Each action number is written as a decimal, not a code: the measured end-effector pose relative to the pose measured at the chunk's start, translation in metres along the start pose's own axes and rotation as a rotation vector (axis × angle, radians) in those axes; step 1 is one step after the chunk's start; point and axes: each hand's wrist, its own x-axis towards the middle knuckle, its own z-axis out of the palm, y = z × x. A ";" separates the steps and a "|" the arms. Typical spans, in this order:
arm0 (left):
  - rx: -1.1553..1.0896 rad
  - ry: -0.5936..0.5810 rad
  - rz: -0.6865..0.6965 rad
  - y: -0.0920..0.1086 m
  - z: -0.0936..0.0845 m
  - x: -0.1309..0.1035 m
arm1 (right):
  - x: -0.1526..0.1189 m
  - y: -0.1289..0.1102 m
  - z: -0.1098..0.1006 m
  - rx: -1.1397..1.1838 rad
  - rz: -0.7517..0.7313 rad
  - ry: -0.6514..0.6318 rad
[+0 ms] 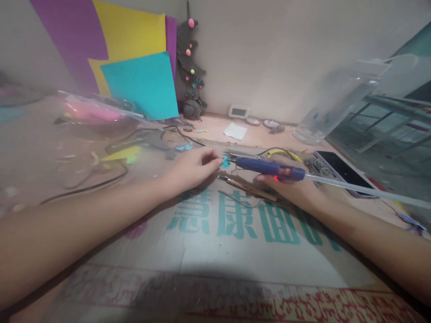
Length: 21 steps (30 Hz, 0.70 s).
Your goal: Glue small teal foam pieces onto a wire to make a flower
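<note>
By the tapered glue gun [257, 166], lobed turquoise piece [225, 163]

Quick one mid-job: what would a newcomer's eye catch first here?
Probably the bright turquoise sheet at upper left, overlapping a yellow sheet. Then the blue glue gun just right of centre, held in the right hand, its tip by the small turquoise piece pinched in the left hand.

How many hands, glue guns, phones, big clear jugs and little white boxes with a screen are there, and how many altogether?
Hands: 2, left hand and right hand
Glue gun: 1
Phone: 1
Clear jug: 1
White box: 1
Total: 6
</note>
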 end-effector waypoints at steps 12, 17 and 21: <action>0.055 -0.040 0.023 -0.004 -0.001 0.001 | -0.001 0.005 0.001 -0.020 -0.032 -0.030; 0.056 -0.043 0.014 -0.001 0.000 0.001 | -0.001 0.004 0.000 -0.006 -0.029 -0.036; 0.059 -0.041 0.015 -0.001 -0.001 0.001 | -0.001 0.004 0.000 -0.013 -0.035 -0.049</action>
